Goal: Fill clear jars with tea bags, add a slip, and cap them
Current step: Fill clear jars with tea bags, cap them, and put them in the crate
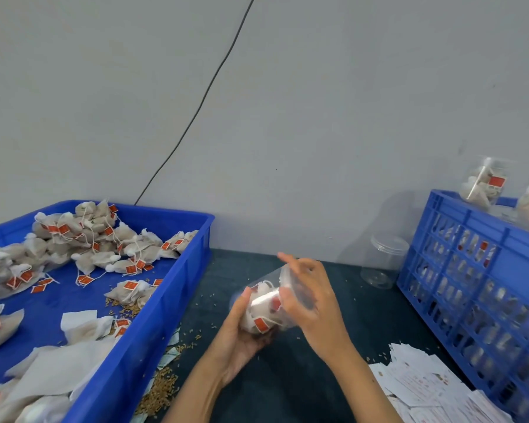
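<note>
Grey wall behind dark tabletop point(287, 377) | jar point(269, 303) of tea bags tilted above it | left hand point(242, 328) grip cups its base | right hand point(309, 297) grip curls over its mouth end | blue tray point(165, 300) left of grip | slips point(425, 386) and blue crate point(471, 270) right of grip

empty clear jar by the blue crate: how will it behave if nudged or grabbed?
The empty jar is thin, clear and holds nothing, so probably very light and quick to slide or tip. It stands upright, unsupported, beside the crate. Smooth walls look slippery, and likely flex under a hard squeeze.
</note>
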